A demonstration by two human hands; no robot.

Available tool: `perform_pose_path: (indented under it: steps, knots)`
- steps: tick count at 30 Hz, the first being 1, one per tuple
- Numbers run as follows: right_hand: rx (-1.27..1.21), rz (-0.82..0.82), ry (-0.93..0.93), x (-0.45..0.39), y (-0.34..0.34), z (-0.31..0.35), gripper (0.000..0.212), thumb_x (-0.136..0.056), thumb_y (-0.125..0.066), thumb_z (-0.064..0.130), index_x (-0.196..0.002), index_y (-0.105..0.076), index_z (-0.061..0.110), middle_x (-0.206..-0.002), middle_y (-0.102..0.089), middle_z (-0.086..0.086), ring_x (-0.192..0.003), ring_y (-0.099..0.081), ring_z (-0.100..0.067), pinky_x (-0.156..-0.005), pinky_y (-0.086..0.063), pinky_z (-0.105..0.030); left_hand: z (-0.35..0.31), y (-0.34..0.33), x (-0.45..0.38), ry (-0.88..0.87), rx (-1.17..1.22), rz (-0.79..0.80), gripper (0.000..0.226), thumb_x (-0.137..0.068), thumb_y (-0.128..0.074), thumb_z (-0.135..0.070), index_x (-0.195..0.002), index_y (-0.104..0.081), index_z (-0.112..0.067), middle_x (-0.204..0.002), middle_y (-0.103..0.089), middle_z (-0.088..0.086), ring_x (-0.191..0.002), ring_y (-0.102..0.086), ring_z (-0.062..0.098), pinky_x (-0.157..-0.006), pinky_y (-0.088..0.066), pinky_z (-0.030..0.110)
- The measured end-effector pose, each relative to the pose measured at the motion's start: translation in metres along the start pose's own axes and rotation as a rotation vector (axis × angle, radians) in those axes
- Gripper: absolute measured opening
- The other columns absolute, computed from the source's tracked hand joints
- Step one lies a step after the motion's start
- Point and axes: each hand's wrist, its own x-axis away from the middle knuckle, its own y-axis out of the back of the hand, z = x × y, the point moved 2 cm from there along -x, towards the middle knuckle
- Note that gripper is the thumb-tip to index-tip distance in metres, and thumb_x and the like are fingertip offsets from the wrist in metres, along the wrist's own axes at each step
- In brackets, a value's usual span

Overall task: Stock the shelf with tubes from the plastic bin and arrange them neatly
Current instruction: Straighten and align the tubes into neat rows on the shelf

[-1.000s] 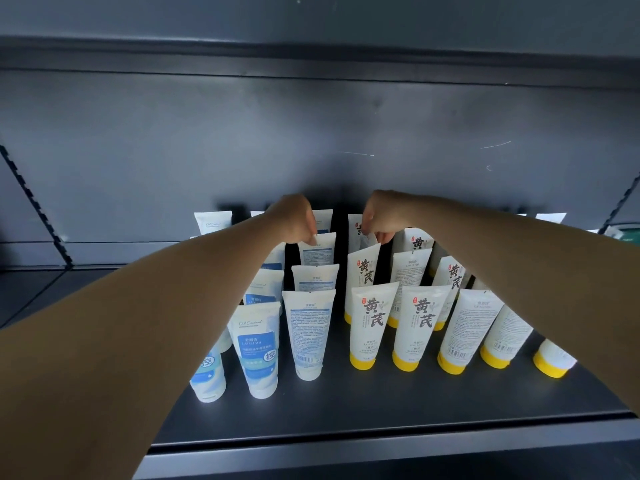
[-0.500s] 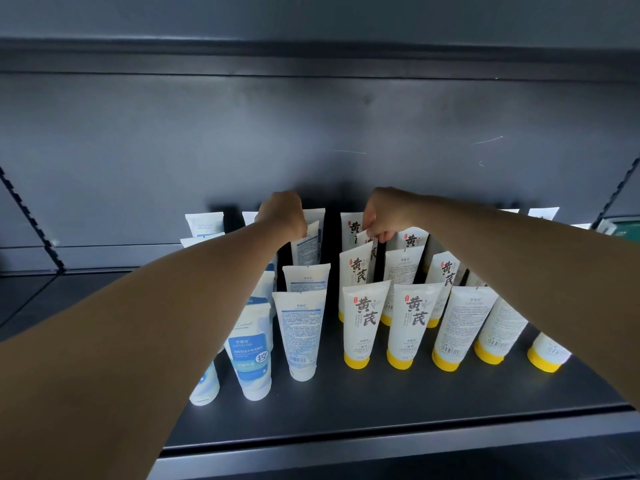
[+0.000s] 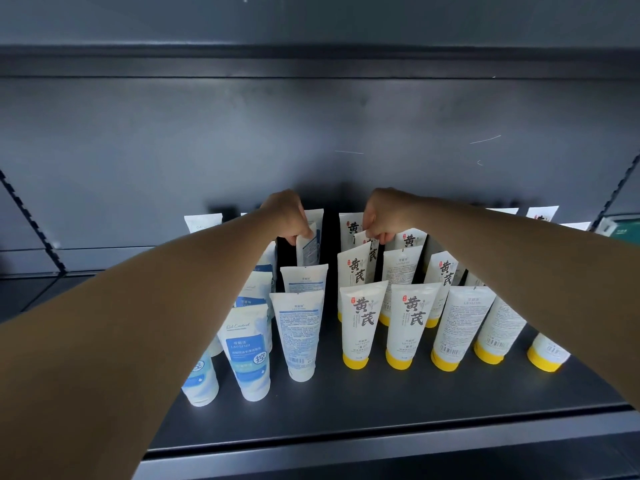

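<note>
Two tubes at the shelf's [image 3: 346, 403] back: my left hand [image 3: 289, 216] pinches a blue tube [image 3: 307, 249], my right hand [image 3: 381, 218] a yellow tube [image 3: 370, 245]. I should seat each squarely in its row, labels forward, without toppling neighbours.

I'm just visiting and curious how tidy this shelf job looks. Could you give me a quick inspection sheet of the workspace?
Surface: dark metal shelf, front strip bare.
Job's things: blue-label tubes stand cap-down in rows on the left, yellow-cap tubes in rows on the right; a few face backwards. The plastic bin is not in view.
Clutter: nothing seen.
Hands: left hand pinches the top of a tilted blue-label tube in the back rows; right hand pinches the top of a back yellow-cap tube.
Cables: nothing seen.
Surroundings: scratched dark back panel, notched uprights at both sides.
</note>
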Motion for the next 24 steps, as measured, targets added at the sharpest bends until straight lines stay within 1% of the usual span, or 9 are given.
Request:
perform_pose_path:
  steps: [2, 4, 6, 9, 11, 13, 16, 18, 24]
  knots:
    - [-0.019, -0.001, -0.008, 0.0, 0.0, 0.0, 0.022, -0.088, -0.061, 0.007, -0.105, -0.067, -0.005, -0.093, -0.072, -0.019, -0.062, -0.064, -0.015, -0.083, -0.057, -0.031, 0.001, 0.005, 0.002, -0.075, 0.03, 0.022, 0.019, -0.086, -0.065, -0.013, -0.102, -0.068, -0.003, -0.097, -0.071, 0.016, -0.064, -0.064, 0.014, -0.079, -0.051, 0.024]
    - [-0.02, 0.004, -0.01, 0.0, 0.0, 0.0, 0.022, -0.089, -0.06, 0.007, -0.105, -0.067, -0.006, -0.093, -0.072, -0.019, -0.065, -0.066, -0.017, -0.085, -0.057, -0.033, 0.003, 0.008, 0.003, -0.14, 0.031, 0.057, 0.026, -0.089, -0.057, -0.001, -0.113, -0.064, -0.008, -0.105, -0.069, 0.015, -0.078, -0.067, 0.019, -0.073, -0.051, 0.022]
    - [-0.02, 0.007, -0.009, 0.0, 0.0, -0.001, 0.022, -0.089, -0.06, 0.008, -0.105, -0.068, -0.005, -0.093, -0.073, -0.018, -0.074, -0.069, -0.021, -0.086, -0.056, -0.033, 0.006, 0.009, 0.003, -0.184, -0.014, 0.108, 0.04, -0.086, -0.053, 0.011, -0.119, -0.063, -0.011, -0.113, -0.067, 0.013, -0.092, -0.065, 0.02, -0.08, -0.049, 0.023]
    - [-0.022, 0.001, -0.007, 0.001, 0.0, -0.001, 0.022, -0.088, -0.061, 0.007, -0.105, -0.067, -0.005, -0.093, -0.072, -0.018, -0.076, -0.069, -0.022, -0.081, -0.058, -0.032, 0.005, 0.008, 0.005, -0.254, -0.169, 0.13, 0.043, -0.083, -0.06, 0.008, -0.117, -0.066, -0.018, -0.122, -0.062, 0.004, -0.092, -0.056, 0.016, -0.082, -0.042, 0.022]
    - [0.002, -0.016, 0.003, 0.002, 0.001, -0.001, 0.023, -0.087, -0.062, 0.008, -0.106, -0.068, -0.002, -0.095, -0.072, -0.016, -0.067, -0.065, -0.017, -0.07, -0.058, -0.028, 0.003, 0.006, 0.005, -0.287, -0.23, 0.114, 0.037, -0.082, -0.066, -0.001, -0.115, -0.067, -0.019, -0.122, -0.06, 0.002, -0.091, -0.051, 0.013, -0.082, -0.039, 0.022]
    - [0.038, -0.048, 0.026, 0.003, 0.002, -0.001, 0.023, -0.086, -0.063, 0.013, -0.106, -0.069, 0.003, -0.1, -0.071, -0.013, -0.062, -0.058, -0.012, -0.058, -0.048, -0.022, 0.002, 0.005, 0.004, -0.301, -0.231, 0.102, 0.032, -0.08, -0.071, -0.01, -0.111, -0.069, -0.019, -0.12, -0.06, 0.001, -0.094, -0.052, 0.014, -0.085, -0.04, 0.024]
    - [0.106, -0.079, 0.066, 0.005, 0.002, 0.001, 0.024, -0.086, -0.066, 0.017, -0.108, -0.07, 0.006, -0.109, -0.069, -0.008, -0.086, -0.06, -0.018, -0.073, -0.039, -0.02, 0.002, 0.003, 0.003, -0.306, -0.231, 0.099, 0.028, -0.078, -0.075, -0.019, -0.106, -0.071, -0.017, -0.116, -0.062, 0.001, -0.102, -0.058, 0.018, -0.086, -0.043, 0.025]
    - [0.114, -0.086, 0.08, 0.004, 0.002, 0.002, 0.024, -0.084, -0.07, 0.019, -0.105, -0.071, 0.009, -0.11, -0.067, -0.006, -0.093, -0.058, -0.019, -0.076, -0.037, -0.021, 0.002, 0.003, 0.0, -0.301, -0.224, 0.085, 0.029, -0.078, -0.075, -0.021, -0.106, -0.071, -0.015, -0.115, -0.063, 0.002, -0.104, -0.059, 0.02, -0.085, -0.043, 0.025]
    - [0.095, -0.088, 0.117, 0.003, 0.002, 0.004, 0.025, -0.082, -0.071, 0.017, -0.106, -0.07, 0.01, -0.112, -0.066, -0.005, -0.091, -0.054, -0.015, -0.06, -0.035, -0.016, 0.007, -0.003, -0.005, -0.247, -0.188, 0.052, 0.027, -0.078, -0.075, -0.02, -0.102, -0.071, -0.009, -0.103, -0.07, 0.007, -0.092, -0.063, 0.023, -0.076, -0.042, 0.025]
